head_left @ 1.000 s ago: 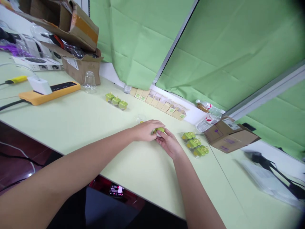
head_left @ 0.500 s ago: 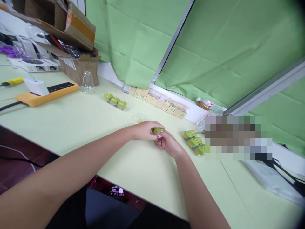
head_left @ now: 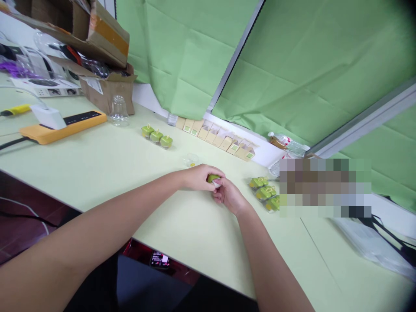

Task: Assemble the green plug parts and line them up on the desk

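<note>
Over the middle of the table, my left hand [head_left: 199, 177] and my right hand [head_left: 231, 196] meet around a small rounded green-and-white piece [head_left: 214, 178]. Fingers of both hands are closed on it and cover much of it, so its exact kind is hard to make out. Just beyond my left hand lies a clear plastic piece [head_left: 191, 160] with a small yellow spot. Several small clear containers with green tops and yellowish loops [head_left: 265, 193] stand in rows to the right of my hands. A row of three similar green-topped containers [head_left: 156, 137] sits farther back on the left.
Small cardboard boxes [head_left: 214, 135] line the back edge below green curtains. At left are an orange power strip [head_left: 78, 123], a clear jar [head_left: 119, 112] and stacked cardboard boxes [head_left: 107, 89]. A plastic bottle [head_left: 289, 143] lies back right. A phone [head_left: 160, 259] is below the table's edge.
Both hands stay in nearly the same place. The green-and-white piece has turned slightly between the fingers, and my right hand has shifted a little.
</note>
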### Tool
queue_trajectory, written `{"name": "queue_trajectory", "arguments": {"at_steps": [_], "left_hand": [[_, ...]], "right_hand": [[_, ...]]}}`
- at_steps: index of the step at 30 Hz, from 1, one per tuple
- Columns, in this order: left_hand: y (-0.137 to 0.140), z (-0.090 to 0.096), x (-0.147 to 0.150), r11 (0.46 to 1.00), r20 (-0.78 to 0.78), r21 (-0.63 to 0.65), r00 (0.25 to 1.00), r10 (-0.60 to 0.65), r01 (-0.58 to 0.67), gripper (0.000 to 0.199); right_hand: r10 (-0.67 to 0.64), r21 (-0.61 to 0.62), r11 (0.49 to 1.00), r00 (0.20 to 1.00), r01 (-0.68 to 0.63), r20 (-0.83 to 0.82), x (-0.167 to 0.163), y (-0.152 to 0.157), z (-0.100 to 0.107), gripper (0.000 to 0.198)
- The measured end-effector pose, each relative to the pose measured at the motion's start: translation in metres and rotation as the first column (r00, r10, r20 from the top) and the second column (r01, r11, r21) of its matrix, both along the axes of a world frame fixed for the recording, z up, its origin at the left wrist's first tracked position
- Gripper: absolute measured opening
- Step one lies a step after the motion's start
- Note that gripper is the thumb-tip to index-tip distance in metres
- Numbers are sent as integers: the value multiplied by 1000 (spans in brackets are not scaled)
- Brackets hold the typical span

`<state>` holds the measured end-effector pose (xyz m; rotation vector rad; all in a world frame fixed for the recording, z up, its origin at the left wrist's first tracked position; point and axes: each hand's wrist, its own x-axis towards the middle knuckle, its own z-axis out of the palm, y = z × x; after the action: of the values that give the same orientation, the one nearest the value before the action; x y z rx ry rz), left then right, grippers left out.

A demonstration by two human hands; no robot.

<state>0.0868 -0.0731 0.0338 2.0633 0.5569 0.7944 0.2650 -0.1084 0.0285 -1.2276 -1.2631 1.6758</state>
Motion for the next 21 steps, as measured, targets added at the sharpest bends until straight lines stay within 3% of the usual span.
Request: {"name": "queue_trajectory", "arguments": {"at_steps": [14, 18, 21], "left_hand": [[2, 0, -3, 978, 65, -208, 998, -8, 22, 51], [9, -5, -4, 977, 94, -214, 996, 1, 20, 53], [16, -10, -5, 982, 122, -187, 991, 55, -32, 52]], "right_hand": [[7, -16, 1000, 1000, -7, -11, 5, -2, 1, 16], [19, 30, 999, 1000, -19, -6, 6, -5, 7, 16], [-74, 107, 992, 996, 70, 40, 7, -5, 12, 23]]}}
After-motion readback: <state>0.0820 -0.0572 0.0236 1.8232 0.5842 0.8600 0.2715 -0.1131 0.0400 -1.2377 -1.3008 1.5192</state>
